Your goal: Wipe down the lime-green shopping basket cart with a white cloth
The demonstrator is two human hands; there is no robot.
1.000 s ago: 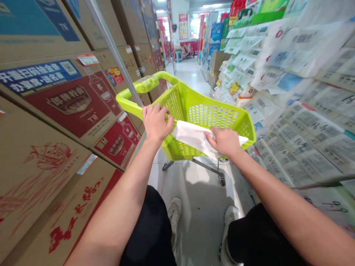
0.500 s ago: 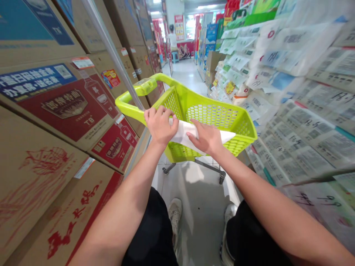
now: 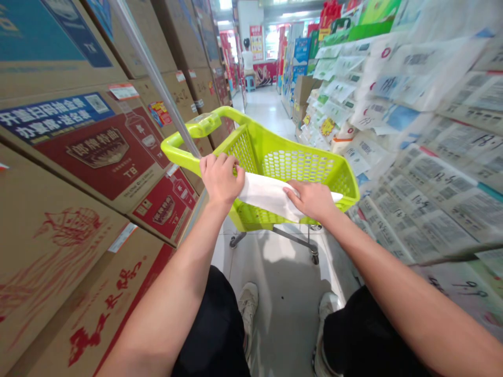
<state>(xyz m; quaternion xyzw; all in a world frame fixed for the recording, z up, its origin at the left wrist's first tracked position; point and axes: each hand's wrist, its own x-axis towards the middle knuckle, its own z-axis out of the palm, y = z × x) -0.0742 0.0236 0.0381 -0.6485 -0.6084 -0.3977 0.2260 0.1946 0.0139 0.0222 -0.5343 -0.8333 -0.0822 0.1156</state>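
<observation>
A lime-green plastic shopping cart (image 3: 302, 162) stands side-on in front of me, its handle (image 3: 204, 124) at the left. My left hand (image 3: 222, 178) is closed over the near rim, close to the handle end. A white cloth (image 3: 265, 192) lies along that rim between my hands and hangs down over the basket's side. My right hand (image 3: 312, 199) presses on the cloth farther along, its fingers curled over the rim. A metal pole (image 3: 157, 78) slants down from the upper left to the cart beside my left fingers; its lower end is hidden.
Stacked cardboard cartons (image 3: 98, 152) line the left side. Packs of tissue paper (image 3: 424, 173) with handwritten prices are piled on the right. Between them runs a tiled aisle floor (image 3: 271, 99). Far down it a person (image 3: 247, 57) in white is by a blue stool (image 3: 250, 82).
My right hand has slid right along the rim, so more white cloth shows between my hands. The left hand stays on the rim. The view has shifted slightly.
</observation>
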